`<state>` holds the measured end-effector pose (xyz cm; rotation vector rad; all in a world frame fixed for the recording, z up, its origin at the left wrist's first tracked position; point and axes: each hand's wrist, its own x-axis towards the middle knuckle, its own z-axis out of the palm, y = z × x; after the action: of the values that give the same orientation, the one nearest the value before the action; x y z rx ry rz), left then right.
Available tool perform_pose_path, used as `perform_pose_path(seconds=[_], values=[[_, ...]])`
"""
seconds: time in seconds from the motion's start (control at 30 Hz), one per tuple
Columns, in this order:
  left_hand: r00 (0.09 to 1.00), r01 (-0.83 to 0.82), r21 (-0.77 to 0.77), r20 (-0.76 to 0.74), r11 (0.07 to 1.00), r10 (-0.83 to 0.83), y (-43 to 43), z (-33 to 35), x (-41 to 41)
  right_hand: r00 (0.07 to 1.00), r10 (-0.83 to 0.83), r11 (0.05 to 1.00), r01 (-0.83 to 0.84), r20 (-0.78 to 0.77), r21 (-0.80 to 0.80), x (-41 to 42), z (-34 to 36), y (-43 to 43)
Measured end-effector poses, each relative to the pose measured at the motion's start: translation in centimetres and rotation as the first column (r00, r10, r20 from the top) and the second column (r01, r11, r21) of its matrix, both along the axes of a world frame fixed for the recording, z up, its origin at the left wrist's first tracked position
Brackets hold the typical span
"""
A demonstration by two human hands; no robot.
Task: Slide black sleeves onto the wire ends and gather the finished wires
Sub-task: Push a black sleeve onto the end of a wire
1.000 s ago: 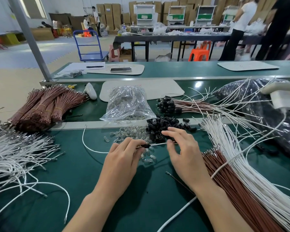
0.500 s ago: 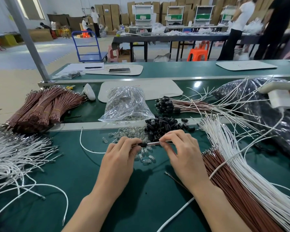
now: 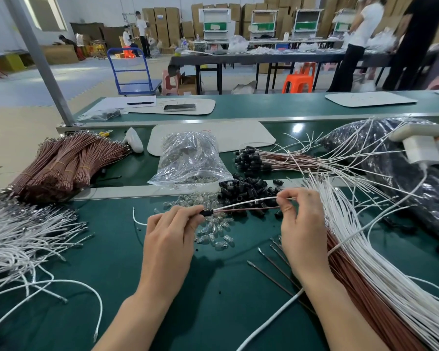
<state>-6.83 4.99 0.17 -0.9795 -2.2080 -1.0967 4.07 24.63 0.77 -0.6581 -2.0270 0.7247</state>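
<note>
Two wires (image 3: 246,206) (white, brown) near the sleeve pile (image 3: 246,190), my left hand (image 3: 170,239) pinched their black sleeve (image 3: 206,213), right hand (image 3: 302,231) pinched both.

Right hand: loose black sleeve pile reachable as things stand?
Likely yes for reach: the black sleeve pile lies just beyond the right hand, nothing between. But it pinches the white wire and brown wire, so it would have to let go first.

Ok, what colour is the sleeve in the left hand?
Black; the sleeve shows best in the head view.
</note>
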Motion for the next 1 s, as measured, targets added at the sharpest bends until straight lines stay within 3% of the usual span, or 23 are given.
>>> perform_pose_path(seconds=[0.33, 0.57, 0.8, 0.87, 0.93, 1.0], values=[[0.996, -0.018, 0.119, -0.080, 0.993, 0.027, -0.5, 0.1, -0.9, 0.950, -0.199, 0.925, 0.101, -0.240, -0.367, 0.5, 0.5, 2.1], [0.988, -0.028, 0.185, -0.146, 0.982, 0.056, -2.0, 0.7, -2.4, 0.866, -0.331, 0.876, 0.135, -0.374, -0.462, 0.8, 0.8, 3.1], [0.998, 0.000, 0.306, 0.055, 0.952, -0.018, -2.6, 0.7, -2.6, 0.698, -0.457, 0.864, 0.199, -0.552, -0.463, 1.8, 1.7, 4.1], [0.993, 0.019, 0.328, 0.103, 0.944, -0.056, -2.4, 0.8, -2.4, 0.712, -0.486, 0.845, 0.236, -0.507, -0.480, 2.0, 1.6, 4.3], [0.969, 0.002, 0.379, 0.229, 0.925, -0.096, -2.1, 0.8, -2.1, 0.767, -0.535, 0.813, 0.352, -0.355, -0.464, 2.1, 1.2, 4.4], [0.919, -0.036, 0.419, 0.370, 0.907, -0.134, -1.8, 0.6, -1.9, 0.775, -0.569, 0.817, 0.492, -0.276, -0.301, 2.2, 1.4, 3.8]])
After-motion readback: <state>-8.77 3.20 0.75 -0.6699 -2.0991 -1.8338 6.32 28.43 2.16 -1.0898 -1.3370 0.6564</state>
